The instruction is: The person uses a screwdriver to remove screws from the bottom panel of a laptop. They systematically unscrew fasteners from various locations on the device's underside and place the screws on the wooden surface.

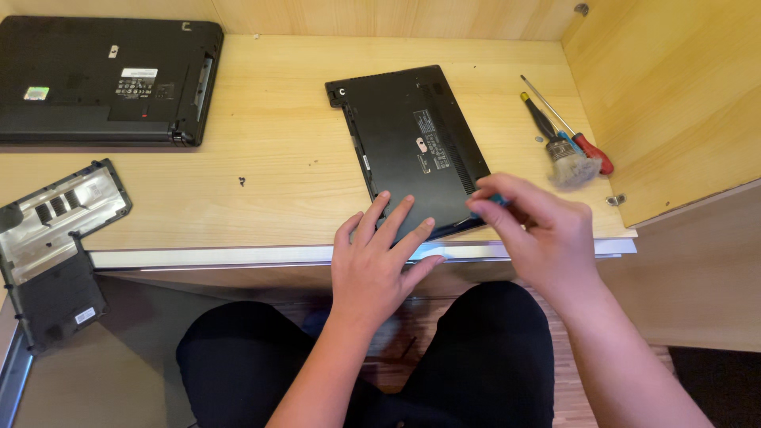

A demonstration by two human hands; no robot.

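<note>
- Left hand [372,261] lies flat, fingers spread, palm down on the near edge of the small black laptop [412,143], which sits upside down on the surface [277,158], centre-right, near corner jutting toward the front lip.
- Left fingers are fully open; they grip nothing, just press the base.
- Right hand [539,230] is at the laptop's near right corner, fingers pinched closed around a small blue tool [493,201]; only a bit of blue shows, so the tool type is hard to tell.
- The tool tip seems to meet the laptop's edge, but the exact contact is hidden by the fingers.
- Doing it well, as a judgement: keep the left palm's weight on the base so the laptop does not slide or pivot while the right hand works the corner.
- Keep the tool low and squarely on the seam or screw; a slip could scratch the case.
- The near corner hangs close to the surface lip, so pressing straight down looks better than pushing outward.
- Far right: brush [564,158] and red-handled screwdriver [590,150] lie side by side, near the wooden side wall.
- Far left: bigger black laptop [103,79], also bottom up.
- Near left: a removed bottom cover panel [55,238], inner side up, well apart from the hands.
</note>
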